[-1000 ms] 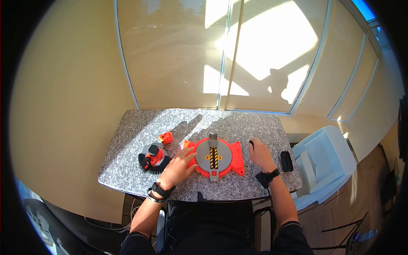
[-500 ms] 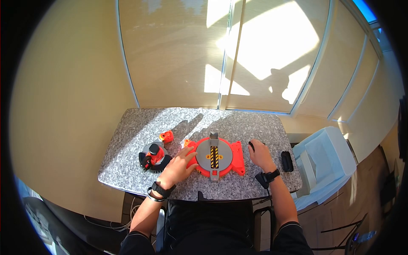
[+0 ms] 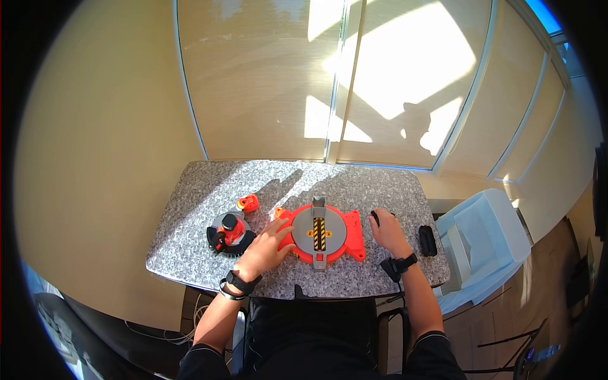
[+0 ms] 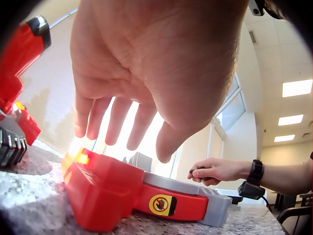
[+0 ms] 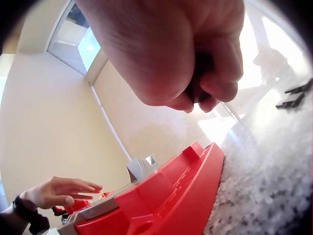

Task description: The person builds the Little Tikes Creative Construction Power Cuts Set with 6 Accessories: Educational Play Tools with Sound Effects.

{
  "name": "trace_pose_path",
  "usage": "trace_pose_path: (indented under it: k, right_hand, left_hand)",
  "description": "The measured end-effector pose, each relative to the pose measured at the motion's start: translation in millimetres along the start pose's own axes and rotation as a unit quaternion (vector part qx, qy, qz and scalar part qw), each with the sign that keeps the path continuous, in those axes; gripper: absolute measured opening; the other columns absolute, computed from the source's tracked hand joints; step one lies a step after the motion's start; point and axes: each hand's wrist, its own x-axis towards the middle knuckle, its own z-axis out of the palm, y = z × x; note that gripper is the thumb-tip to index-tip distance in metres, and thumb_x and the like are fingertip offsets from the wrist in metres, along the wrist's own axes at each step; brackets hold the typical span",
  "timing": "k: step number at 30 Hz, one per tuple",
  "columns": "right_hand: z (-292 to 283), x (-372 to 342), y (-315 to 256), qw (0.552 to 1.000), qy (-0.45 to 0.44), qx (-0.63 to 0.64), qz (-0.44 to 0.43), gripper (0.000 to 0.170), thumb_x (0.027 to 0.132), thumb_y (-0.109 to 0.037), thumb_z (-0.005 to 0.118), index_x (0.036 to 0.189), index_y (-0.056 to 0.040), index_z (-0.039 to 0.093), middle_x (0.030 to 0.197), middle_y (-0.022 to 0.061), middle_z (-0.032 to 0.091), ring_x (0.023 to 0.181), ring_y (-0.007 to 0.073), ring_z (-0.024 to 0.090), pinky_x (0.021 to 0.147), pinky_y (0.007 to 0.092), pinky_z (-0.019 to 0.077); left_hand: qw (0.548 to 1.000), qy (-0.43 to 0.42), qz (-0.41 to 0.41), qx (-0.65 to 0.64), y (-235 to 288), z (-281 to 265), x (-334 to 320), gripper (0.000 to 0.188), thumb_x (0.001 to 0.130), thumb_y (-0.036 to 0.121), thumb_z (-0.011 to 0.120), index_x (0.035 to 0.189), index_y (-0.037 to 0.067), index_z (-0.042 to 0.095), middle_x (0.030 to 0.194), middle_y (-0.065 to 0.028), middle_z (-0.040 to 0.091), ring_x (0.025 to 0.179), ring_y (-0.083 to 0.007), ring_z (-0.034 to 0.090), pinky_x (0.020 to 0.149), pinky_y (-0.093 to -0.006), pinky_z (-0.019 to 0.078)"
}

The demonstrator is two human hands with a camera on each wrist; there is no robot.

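Observation:
A red base with a round grey disc (image 3: 335, 235) and a black-and-yellow striped strip lies mid-table. My left hand (image 3: 263, 252) is at the base's left end, fingers spread and relaxed. In the left wrist view that hand (image 4: 156, 68) is above the red end block (image 4: 105, 188), holding nothing. To the right of the base, my right hand (image 3: 388, 232) has its fingers curled round a small black object (image 5: 203, 73), mostly hidden by the fingers. A red and black toy saw part (image 3: 232, 232) stands left of my left hand.
A small red and yellow piece (image 3: 248, 203) lies behind the saw part on the speckled table (image 3: 209, 183). A black case (image 3: 427, 240) lies near the right edge, a black clip (image 3: 305, 294) at the front edge. A bin with a pale blue liner (image 3: 484, 234) stands right of the table.
The head view has shifted very slightly. Both hands and the objects on the table keep their places.

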Motion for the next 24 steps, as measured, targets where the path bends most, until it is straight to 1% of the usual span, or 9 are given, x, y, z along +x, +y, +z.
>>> trace_pose_path:
  k: [3, 5, 18, 20, 21, 23, 24]
  right_hand:
    - [1.6, -1.0, 4.0, 1.000, -0.009, -0.008, 0.004, 0.019, 0.098, -0.018, 0.064, 0.100, 0.0008, 0.060, 0.098, 0.0252, 0.067, 0.093, 0.0478, 0.066, 0.078, 0.0553, 0.0519]
    - [1.6, -1.4, 5.4, 1.000, 0.000, -0.008, -0.018, 0.019, 0.097, -0.017, 0.064, 0.102, 0.0006, 0.060, 0.098, 0.0250, 0.067, 0.093, 0.0478, 0.066, 0.078, 0.0552, 0.0520]
    - [-3.3, -3.3, 1.6, 0.999, -0.006, -0.001, -0.042, 0.018, 0.097, -0.017, 0.065, 0.101, 0.0005, 0.063, 0.097, 0.0238, 0.069, 0.093, 0.0464, 0.067, 0.079, 0.0540, 0.0523]
    - [-5.7, -3.8, -3.6, 1.000, -0.002, 0.005, -0.026, 0.024, 0.095, -0.016, 0.068, 0.111, 0.0027, 0.066, 0.099, 0.0238, 0.070, 0.095, 0.0451, 0.068, 0.082, 0.0506, 0.0538]
    - [-4.5, -4.0, -2.2, 1.000, -0.002, 0.005, -0.026, 0.024, 0.095, -0.016, 0.068, 0.111, 0.0027, 0.066, 0.099, 0.0238, 0.070, 0.095, 0.0451, 0.068, 0.082, 0.0506, 0.0538]
    - [-1.8, -4.9, -0.3, 0.998, -0.004, 0.046, -0.033, 0.033, 0.097, -0.019, 0.066, 0.121, 0.0032, 0.063, 0.111, 0.0264, 0.067, 0.101, 0.0471, 0.065, 0.089, 0.0512, 0.0531]
    - [-0.4, -6.2, 0.5, 0.998, -0.004, 0.046, -0.033, 0.033, 0.097, -0.019, 0.066, 0.121, 0.0032, 0.063, 0.111, 0.0264, 0.067, 0.101, 0.0471, 0.065, 0.089, 0.0512, 0.0531]
  left_hand:
    - [1.000, -0.001, 0.001, 0.000, 1.1, 0.2, -0.1, 0.051, 0.096, 0.028, 0.073, 0.139, 0.004, 0.061, 0.148, -0.0255, 0.054, 0.143, -0.0420, 0.047, 0.117, -0.0492, 0.0424]
    - [1.000, -0.002, 0.001, 0.000, 1.0, 0.5, 0.0, 0.051, 0.096, 0.028, 0.073, 0.139, 0.004, 0.061, 0.148, -0.0255, 0.054, 0.143, -0.0420, 0.047, 0.117, -0.0493, 0.0423]
    - [1.000, 0.003, 0.001, 0.005, 1.8, 0.0, -0.4, 0.051, 0.095, 0.028, 0.073, 0.138, 0.004, 0.061, 0.147, -0.0254, 0.054, 0.142, -0.0430, 0.048, 0.117, -0.0499, 0.0432]
    - [1.000, 0.005, 0.003, 0.008, 1.8, -0.2, -0.3, 0.051, 0.095, 0.028, 0.073, 0.138, 0.004, 0.061, 0.147, -0.0255, 0.054, 0.142, -0.0431, 0.048, 0.116, -0.0499, 0.0435]
    - [1.000, 0.007, 0.005, 0.010, 1.8, 0.1, -0.5, 0.050, 0.095, 0.028, 0.073, 0.138, 0.004, 0.061, 0.147, -0.0255, 0.054, 0.141, -0.0432, 0.048, 0.116, -0.0499, 0.0437]
    - [1.000, 0.007, 0.005, 0.011, 0.5, 1.7, -0.9, 0.050, 0.095, 0.028, 0.073, 0.138, 0.003, 0.061, 0.147, -0.0256, 0.054, 0.141, -0.0433, 0.048, 0.116, -0.0498, 0.0438]
    - [1.000, 0.008, 0.006, 0.012, -0.1, 2.1, -1.0, 0.050, 0.095, 0.028, 0.073, 0.138, 0.003, 0.061, 0.147, -0.0257, 0.054, 0.141, -0.0434, 0.048, 0.116, -0.0498, 0.0439]
